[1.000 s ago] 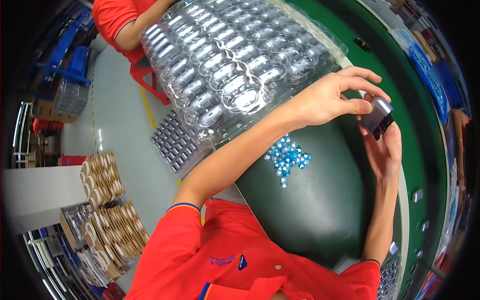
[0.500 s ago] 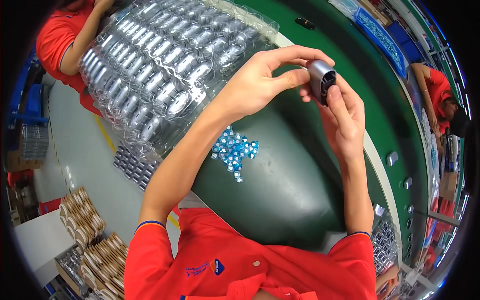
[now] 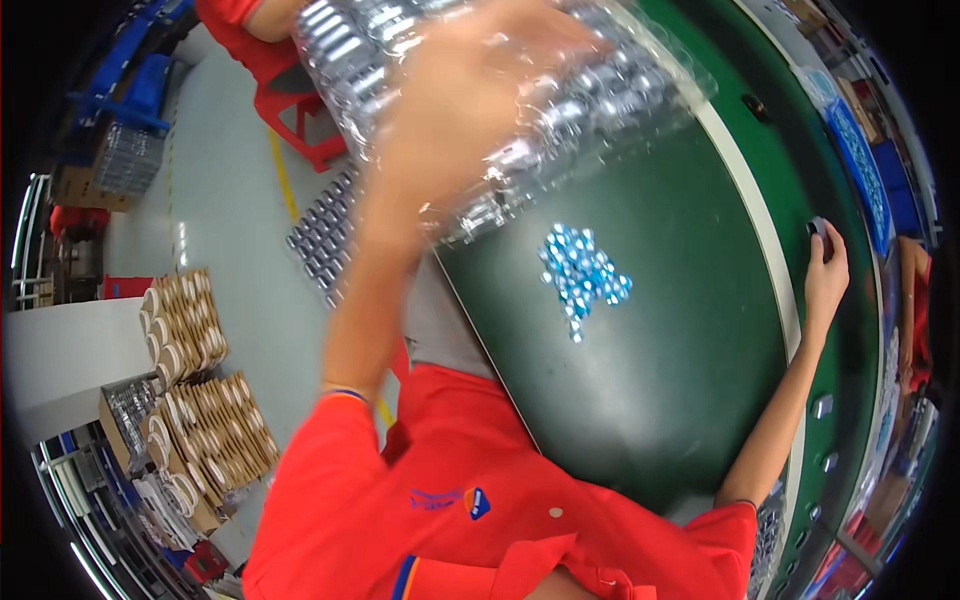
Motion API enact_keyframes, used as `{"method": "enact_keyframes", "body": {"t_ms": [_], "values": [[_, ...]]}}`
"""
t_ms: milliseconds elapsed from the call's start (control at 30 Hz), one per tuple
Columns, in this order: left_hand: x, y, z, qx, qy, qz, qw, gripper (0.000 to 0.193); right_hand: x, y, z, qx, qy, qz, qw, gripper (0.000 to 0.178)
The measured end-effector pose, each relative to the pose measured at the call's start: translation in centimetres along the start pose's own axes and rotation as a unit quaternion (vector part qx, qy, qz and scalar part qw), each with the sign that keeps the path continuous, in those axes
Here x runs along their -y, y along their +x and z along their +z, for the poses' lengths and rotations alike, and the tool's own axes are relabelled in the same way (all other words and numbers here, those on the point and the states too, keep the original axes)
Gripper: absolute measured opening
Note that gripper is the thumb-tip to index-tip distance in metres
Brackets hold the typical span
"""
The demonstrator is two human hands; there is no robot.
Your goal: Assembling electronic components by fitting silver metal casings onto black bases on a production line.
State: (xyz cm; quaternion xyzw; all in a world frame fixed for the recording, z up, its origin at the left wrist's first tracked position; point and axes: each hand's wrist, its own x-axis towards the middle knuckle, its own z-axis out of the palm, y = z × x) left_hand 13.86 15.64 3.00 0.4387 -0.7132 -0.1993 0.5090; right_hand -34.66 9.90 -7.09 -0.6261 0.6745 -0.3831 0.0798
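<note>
Head view: we see the left hand raised in front of the stack of clear plastic trays, smeared by motion blur. Its fingers cannot be made out, so we cannot tell whether it is open, closed or gripping a tray. The trays hold rows of small silvery parts, but the blur and the hand hide most of the stack's near side, and the top of the stack is cut off at the upper edge.

The right hand is stretched out to the far right, at the pale strip edging the green table. Its fingers curl round a small dark metal part, of which only the top shows above the fingertips. The shape of that part is too small to read here.

A loose heap of small blue pieces lies on the table, well apart from both hands, between them. What the pieces are we cannot tell.

Lower left, on the floor, stand stacks of brown rings or rolls; the fisheye rim bends them and detail is lost. A flat tray of silvery parts lies on the floor beside the table, partly hidden by the left forearm. A second person in red is cut off at the top edge.
</note>
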Motion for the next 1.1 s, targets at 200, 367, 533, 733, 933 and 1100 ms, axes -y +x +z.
{"method": "enact_keyframes", "body": {"t_ms": [200,367,533,733,933,1100], "values": [[10.9,1.0,-13.0,0.015,0.364,-0.078,0.928,0.037,6.3,-1.9,1.6,-0.025,-0.289,-0.199,0.936,0.031],[7.5,1.8,-10.0,0.021,0.401,-0.194,0.895,0.04,21.0,-9.3,5.4,0.261,0.076,-0.229,0.935,0.017],[12.3,2.5,-14.6,0.083,0.439,-0.055,0.893,0.042,21.6,-10.8,8.2,0.378,0.126,-0.199,0.895,0.015],[-3.0,3.1,-5.4,-0.076,0.305,-0.066,0.947,0.047,23.0,-11.3,8.9,0.342,0.079,-0.254,0.901,0.01],[-4.6,2.3,6.8,-0.006,0.04,0.079,0.996,0.04,19.9,-8.6,7.5,0.345,0.238,-0.029,0.908,0.008],[1.3,4.4,12.9,0.071,-0.297,-0.049,0.951,0.035,14.9,-5.3,5.6,0.29,0.422,0.12,0.85,0.013]]}}
